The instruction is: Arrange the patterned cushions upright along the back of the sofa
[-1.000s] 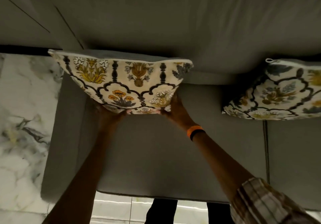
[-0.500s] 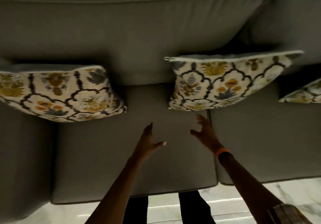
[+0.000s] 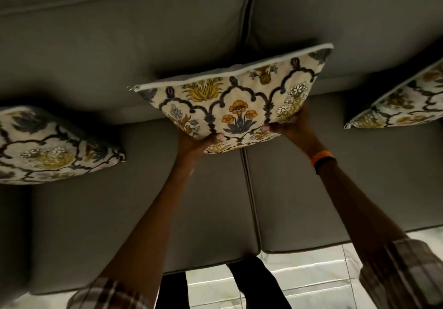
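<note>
A cream cushion with yellow flowers and dark arches [image 3: 239, 102] stands against the grey sofa back [image 3: 143, 45], above the seam between two seat cushions. My left hand [image 3: 196, 144] grips its lower left edge. Its lower right corner is in my right hand [image 3: 293, 126], which wears an orange wristband. A second patterned cushion [image 3: 48, 148] leans at the left edge of the frame. At the right edge a third patterned cushion [image 3: 402, 102] is partly cut off.
The grey sofa seat [image 3: 119, 201] spreads below the cushions, split by a seam near the middle. Pale marble floor [image 3: 311, 272] shows past the seat's front edge, with my dark trouser legs [image 3: 251, 284] against it.
Both hands were open and empty over the seat half a second ago; now they hold the middle cushion by its lower edge. The view has shifted right along the sofa.
</note>
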A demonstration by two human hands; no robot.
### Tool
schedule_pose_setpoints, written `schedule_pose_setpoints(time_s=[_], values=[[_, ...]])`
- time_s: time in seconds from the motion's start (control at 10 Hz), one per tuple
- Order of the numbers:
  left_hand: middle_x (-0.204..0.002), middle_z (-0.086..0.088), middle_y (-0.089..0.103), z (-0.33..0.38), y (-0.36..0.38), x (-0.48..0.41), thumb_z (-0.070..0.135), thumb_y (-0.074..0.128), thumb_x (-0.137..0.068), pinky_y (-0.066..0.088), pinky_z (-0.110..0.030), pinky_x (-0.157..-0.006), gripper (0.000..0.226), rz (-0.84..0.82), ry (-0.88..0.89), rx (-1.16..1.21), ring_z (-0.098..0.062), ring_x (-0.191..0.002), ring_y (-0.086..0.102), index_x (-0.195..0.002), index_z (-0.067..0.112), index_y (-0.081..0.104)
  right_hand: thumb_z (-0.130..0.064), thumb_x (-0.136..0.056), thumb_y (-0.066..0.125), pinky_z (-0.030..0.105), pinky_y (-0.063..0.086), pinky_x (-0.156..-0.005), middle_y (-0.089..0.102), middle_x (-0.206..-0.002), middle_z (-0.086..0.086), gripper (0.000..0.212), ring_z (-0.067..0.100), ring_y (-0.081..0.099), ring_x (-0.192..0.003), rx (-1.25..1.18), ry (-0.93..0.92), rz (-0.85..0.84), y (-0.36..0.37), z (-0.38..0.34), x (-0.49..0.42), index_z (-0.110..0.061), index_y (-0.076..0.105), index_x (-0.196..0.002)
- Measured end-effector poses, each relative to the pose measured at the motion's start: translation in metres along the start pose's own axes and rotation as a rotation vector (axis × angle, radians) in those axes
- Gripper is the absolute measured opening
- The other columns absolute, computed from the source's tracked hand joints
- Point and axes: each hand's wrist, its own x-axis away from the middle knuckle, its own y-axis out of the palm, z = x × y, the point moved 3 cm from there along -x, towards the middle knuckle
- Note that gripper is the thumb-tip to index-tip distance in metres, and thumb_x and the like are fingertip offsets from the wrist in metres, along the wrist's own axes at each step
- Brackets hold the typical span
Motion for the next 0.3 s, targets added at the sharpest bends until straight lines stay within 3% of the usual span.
schedule_pose_setpoints(time_s=[0.1,0.2,0.3], values=[[-0.138,0.023,0.062,-0.018,0.007,-0.004,0.030,0.097,-0.056,0.042,-0.052,-0.117,0.096,0.007,0.067,-0.047,-0.014,-0.139,0.051,-0.135,0.053,0.050,-0.037,-0.049,0.104,0.048,0.055,-0.108,0.065,-0.144,0.005,0.119,0.021,0.062,-0.135,-0.008,-0.030,0.056,0.006,0.004,0.017,-0.012,0.045,-0.149],[-0.148,-0.004,0.058,-0.019,0.000,-0.018,0.043,0.101,-0.052,0.042,-0.059,-0.115,0.113,0.011,0.011,-0.031,-0.022,-0.141,0.050,-0.148,0.019,0.045,-0.013,-0.058,0.101,0.042,0.053,-0.110,0.063,-0.140,0.003,0.103,0.019,0.060,-0.134,-0.009,-0.026,0.037,0.011,-0.006,0.012,-0.010,0.046,-0.146],[-0.151,-0.009,0.047,-0.008,-0.010,-0.002,0.053,0.094,-0.053,0.047,-0.038,-0.115,0.123,0.101,0.042,-0.084,-0.013,-0.139,0.048,-0.151,0.006,0.036,-0.015,-0.061,0.099,0.027,0.047,-0.114,0.048,-0.157,0.007,0.115,0.020,0.048,-0.144,0.006,-0.102,0.058,0.017,-0.002,0.032,-0.012,0.033,-0.156]])
